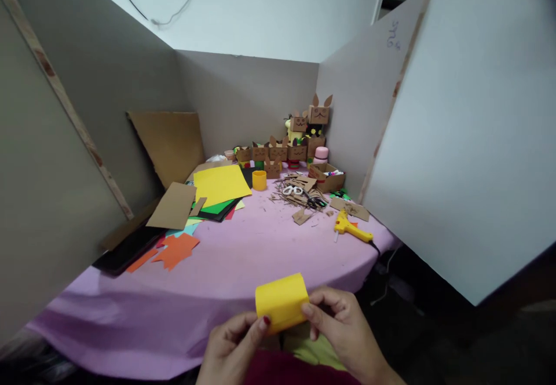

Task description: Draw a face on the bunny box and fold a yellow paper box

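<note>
Left hand point(231, 343) and right hand point(344, 328) pinch opposite ends of a yellow craft-sheet tube point(280, 298), bottom centre of the frame. Shaping that curl seems the step in hand; the next move likely calls for holding its edges together. Farther up, a yellow ring point(259, 181) stands near centre, and a glue gun point(353, 228) (handle pointing right) lies mid-right.

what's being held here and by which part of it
A rolled yellow piece, held at its left end by the left hand and its right end by the right hand.
</note>
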